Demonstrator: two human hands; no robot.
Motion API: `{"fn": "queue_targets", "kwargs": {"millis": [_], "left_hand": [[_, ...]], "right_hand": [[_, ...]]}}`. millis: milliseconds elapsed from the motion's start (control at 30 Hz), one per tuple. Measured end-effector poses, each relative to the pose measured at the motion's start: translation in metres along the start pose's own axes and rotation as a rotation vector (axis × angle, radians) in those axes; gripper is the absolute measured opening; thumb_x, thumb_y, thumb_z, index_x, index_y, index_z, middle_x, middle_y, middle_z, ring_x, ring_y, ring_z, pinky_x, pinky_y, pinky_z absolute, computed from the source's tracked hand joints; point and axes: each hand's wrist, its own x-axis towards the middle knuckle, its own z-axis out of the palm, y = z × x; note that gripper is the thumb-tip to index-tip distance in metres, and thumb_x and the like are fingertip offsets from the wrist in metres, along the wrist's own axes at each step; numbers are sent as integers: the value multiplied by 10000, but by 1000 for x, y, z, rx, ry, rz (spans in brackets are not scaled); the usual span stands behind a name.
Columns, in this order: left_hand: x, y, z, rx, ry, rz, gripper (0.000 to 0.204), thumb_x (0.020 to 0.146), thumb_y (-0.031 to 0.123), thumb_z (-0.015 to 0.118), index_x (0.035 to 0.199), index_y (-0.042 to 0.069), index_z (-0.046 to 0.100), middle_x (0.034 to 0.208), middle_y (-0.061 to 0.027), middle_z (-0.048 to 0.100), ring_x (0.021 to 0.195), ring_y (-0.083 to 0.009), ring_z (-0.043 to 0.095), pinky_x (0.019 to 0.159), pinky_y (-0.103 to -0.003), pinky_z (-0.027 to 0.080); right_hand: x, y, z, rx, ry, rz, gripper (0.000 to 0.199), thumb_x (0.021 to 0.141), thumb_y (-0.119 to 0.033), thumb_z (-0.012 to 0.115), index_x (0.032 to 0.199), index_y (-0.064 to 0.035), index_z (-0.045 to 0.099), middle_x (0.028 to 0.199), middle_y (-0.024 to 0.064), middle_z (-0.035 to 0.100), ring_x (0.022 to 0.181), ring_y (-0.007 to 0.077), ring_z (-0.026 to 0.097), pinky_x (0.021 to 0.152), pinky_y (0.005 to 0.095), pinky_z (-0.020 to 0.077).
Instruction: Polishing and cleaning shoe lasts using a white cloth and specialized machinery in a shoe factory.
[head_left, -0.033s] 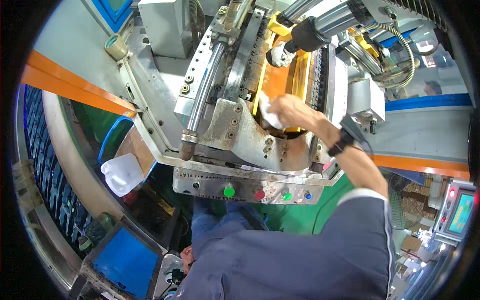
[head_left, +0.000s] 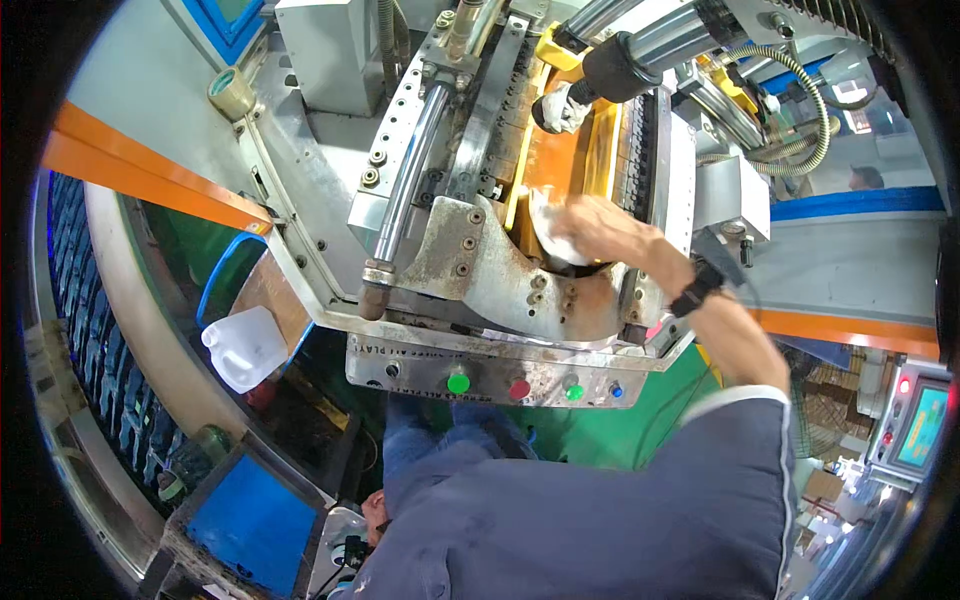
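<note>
Two bare hands in view, one at work. Right hand [head_left: 605, 232]: fingers bent and drawn in on a white cloth [head_left: 552, 235], little gap left between fingers and fabric; exact finger placement blurred. Cloth soft, bunched under the hand, its loose part hanging toward the worker's left. Position of cloth: at the near end of an orange trough [head_left: 553, 165], just behind a curved metal end plate [head_left: 480, 250]. Whether it presses on the trough surface, I cannot tell from where I stand.

Left hand [head_left: 374, 512]: low, beside the worker's body, only partly showing; opening and any hold cannot be told. Clear, plastic-looking item [head_left: 345, 525] just beside it.

Materials. Trough: smooth, glossy, long and narrow, flanked by yellow strips [head_left: 602, 150]. End plate: dull grey, stained brown, bolted, with a scooped upper edge. Chrome rod [head_left: 412, 165] to its left: polished, round, straight. Above the trough, a dark cylinder [head_left: 622, 68], with a second, crumpled white rag [head_left: 563, 110] at its lower end. Below the plate, a scuffed metal panel [head_left: 485, 383] with round coloured buttons. Far left, a translucent white jug [head_left: 245, 348], lying tilted.
</note>
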Motion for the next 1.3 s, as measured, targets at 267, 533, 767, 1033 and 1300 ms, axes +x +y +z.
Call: {"fn": "queue_targets", "kwargs": {"millis": [267,533,767,1033,1300], "left_hand": [[-3,-31,-13,-888,-330,-187,78,890,109,638,886,31,648,680,-3,553,639,-115,548,603,-297,469],[-30,-37,23,-55,130,-6,229,819,195,701,943,7,738,785,-102,710,756,-223,675,680,-352,533],[-14,-27,22,-402,112,72,191,779,181,725,880,19,737,800,-67,704,717,-164,638,691,-283,495],[-24,-10,1,-593,-40,-168,152,876,100,640,994,18,688,729,-38,642,599,-124,569,516,-253,433],[-2,43,-4,-508,-112,-105,162,836,87,648,973,4,673,721,-36,622,550,-126,568,489,-246,460]], "right_hand": [[60,137,-6,-485,508,351,228,852,-130,576,1069,-78,622,1113,96,648,1074,222,633,929,331,518],[110,181,32,-244,571,378,331,936,-175,493,1243,-68,548,1098,156,663,1052,279,643,933,368,505],[68,114,54,-89,51,-114,286,879,-177,559,1143,-91,629,999,170,689,946,313,677,840,398,542],[109,104,1,-26,535,365,216,842,-197,605,987,-81,716,898,155,713,858,300,705,764,389,566],[6,40,-6,348,318,-34,305,719,3,660,1011,-45,736,896,189,725,802,291,711,757,356,568]]}}
